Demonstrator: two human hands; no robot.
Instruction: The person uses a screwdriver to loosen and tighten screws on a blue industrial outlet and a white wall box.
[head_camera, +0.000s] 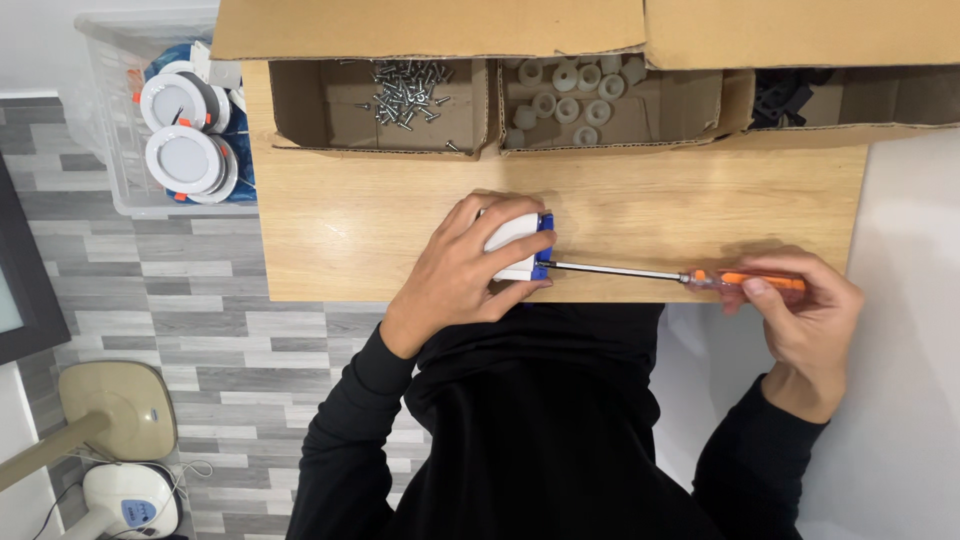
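Driving a screw into the blue end of a small white housing on a wooden table.

At the far left a clear plastic bin (120, 120) holds round white light fittings (183, 158), smooth and glossy with orange clips. On the pale wood-grain table (330, 250), the left hand (465, 270) is clamped over the white housing (512, 240), fingers curled round its rounded matte shell, pinning it near the table's near edge; its blue end cap (543, 250) faces right. The thin steel shaft of the screwdriver (650, 273) lies level, tip at the cap. The right hand (800, 310) is closed round the translucent orange handle. It pays to keep the shaft in line with the screw, probably pressing inward while turning. Beyond, cardboard boxes (300, 110) hold loose metal screws (405, 90) and pale round bushings (570, 100).
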